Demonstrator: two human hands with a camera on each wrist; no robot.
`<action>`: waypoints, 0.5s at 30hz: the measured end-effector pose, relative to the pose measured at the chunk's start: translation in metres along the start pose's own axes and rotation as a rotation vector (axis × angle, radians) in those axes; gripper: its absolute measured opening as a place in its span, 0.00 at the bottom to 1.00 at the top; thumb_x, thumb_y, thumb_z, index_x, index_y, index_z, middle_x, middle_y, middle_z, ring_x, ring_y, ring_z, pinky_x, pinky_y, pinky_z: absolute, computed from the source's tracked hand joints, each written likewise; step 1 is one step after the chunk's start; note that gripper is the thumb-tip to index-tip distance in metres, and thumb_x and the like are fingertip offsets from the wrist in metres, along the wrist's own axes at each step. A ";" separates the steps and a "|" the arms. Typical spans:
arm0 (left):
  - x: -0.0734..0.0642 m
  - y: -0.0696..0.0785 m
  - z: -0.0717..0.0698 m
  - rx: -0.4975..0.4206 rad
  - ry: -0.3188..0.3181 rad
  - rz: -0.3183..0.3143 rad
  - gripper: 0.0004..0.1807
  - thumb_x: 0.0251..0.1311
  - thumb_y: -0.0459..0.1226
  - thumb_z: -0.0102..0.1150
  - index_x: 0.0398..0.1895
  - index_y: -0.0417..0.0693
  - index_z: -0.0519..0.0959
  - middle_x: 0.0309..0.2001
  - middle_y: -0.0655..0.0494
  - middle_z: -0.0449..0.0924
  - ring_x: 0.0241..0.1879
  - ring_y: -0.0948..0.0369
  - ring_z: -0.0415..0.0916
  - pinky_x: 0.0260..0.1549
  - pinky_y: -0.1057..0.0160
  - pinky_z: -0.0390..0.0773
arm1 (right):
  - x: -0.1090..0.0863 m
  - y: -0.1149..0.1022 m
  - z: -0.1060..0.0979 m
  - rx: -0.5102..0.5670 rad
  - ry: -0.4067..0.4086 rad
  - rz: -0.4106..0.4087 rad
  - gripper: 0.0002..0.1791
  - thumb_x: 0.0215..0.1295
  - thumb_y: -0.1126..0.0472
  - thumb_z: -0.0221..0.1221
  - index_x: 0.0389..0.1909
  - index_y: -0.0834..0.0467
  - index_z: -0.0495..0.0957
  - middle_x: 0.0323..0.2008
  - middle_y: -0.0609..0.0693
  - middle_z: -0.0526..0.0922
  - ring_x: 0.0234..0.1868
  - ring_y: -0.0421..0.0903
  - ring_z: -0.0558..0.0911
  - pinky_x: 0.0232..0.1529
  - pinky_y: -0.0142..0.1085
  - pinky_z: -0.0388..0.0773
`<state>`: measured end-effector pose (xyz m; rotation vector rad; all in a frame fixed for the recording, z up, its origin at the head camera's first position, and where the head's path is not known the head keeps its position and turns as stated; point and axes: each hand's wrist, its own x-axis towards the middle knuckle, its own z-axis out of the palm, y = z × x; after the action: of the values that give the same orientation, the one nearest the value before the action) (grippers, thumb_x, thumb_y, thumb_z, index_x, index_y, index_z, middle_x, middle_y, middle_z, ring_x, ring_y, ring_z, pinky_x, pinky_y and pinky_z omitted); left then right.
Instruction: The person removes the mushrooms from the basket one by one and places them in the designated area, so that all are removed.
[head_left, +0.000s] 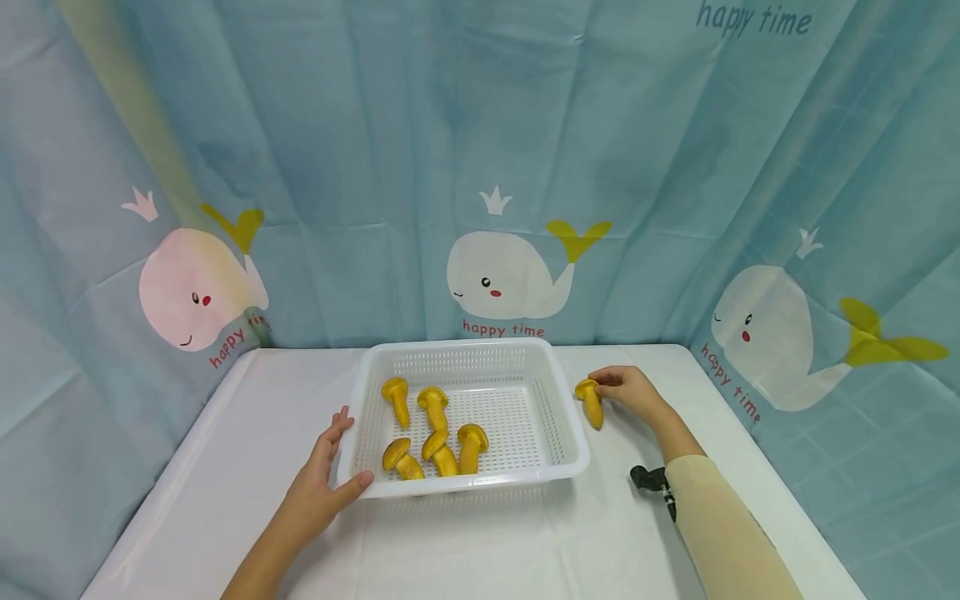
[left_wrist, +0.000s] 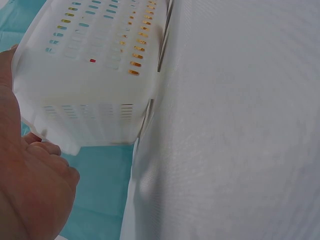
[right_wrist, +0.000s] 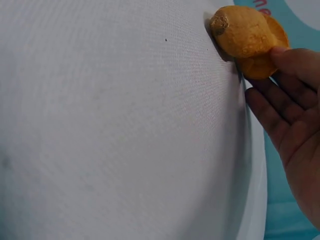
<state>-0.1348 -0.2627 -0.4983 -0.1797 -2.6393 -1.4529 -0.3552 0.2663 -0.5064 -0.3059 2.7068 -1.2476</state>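
Note:
A white perforated plastic basket stands on the table, with several yellow mushrooms lying in its left half. My left hand grips the basket at its front left corner, the thumb over the front rim and the fingers along the left side. In the left wrist view, that hand holds the rim of the basket. To the right of the basket, a single yellow mushroom lies at the table surface. My right hand pinches this mushroom between thumb and fingers near its cap.
A white cloth covers the table. Beside the right forearm is a small black object, partly hidden by the sleeve. A blue curtain printed with whales closes off the back and both sides.

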 end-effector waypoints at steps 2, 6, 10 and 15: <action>0.000 0.000 0.000 0.004 0.001 -0.004 0.50 0.61 0.44 0.71 0.80 0.52 0.50 0.84 0.62 0.37 0.82 0.44 0.35 0.69 0.23 0.48 | 0.001 0.000 0.000 -0.007 -0.010 0.000 0.18 0.71 0.60 0.64 0.58 0.61 0.82 0.56 0.59 0.85 0.57 0.55 0.83 0.58 0.44 0.82; 0.000 0.002 0.000 -0.003 -0.001 -0.008 0.50 0.61 0.44 0.71 0.81 0.52 0.50 0.84 0.62 0.38 0.82 0.45 0.35 0.70 0.24 0.47 | 0.001 0.001 0.000 -0.007 -0.018 0.005 0.17 0.71 0.59 0.64 0.58 0.61 0.83 0.56 0.59 0.85 0.57 0.55 0.82 0.58 0.44 0.82; -0.001 0.002 0.000 -0.014 -0.001 -0.006 0.50 0.61 0.44 0.71 0.81 0.52 0.50 0.84 0.61 0.37 0.82 0.45 0.34 0.70 0.24 0.46 | -0.001 0.000 -0.001 -0.002 -0.017 -0.001 0.17 0.71 0.59 0.64 0.58 0.60 0.83 0.56 0.58 0.85 0.58 0.55 0.82 0.58 0.44 0.82; -0.001 0.002 0.000 -0.004 -0.001 -0.014 0.50 0.61 0.44 0.71 0.81 0.53 0.50 0.84 0.59 0.38 0.82 0.44 0.34 0.69 0.23 0.47 | -0.005 -0.002 -0.002 -0.001 -0.023 -0.006 0.18 0.71 0.59 0.64 0.58 0.60 0.83 0.56 0.59 0.85 0.58 0.56 0.82 0.58 0.45 0.82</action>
<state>-0.1333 -0.2621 -0.4967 -0.1632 -2.6441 -1.4627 -0.3509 0.2673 -0.5032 -0.3263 2.6889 -1.2371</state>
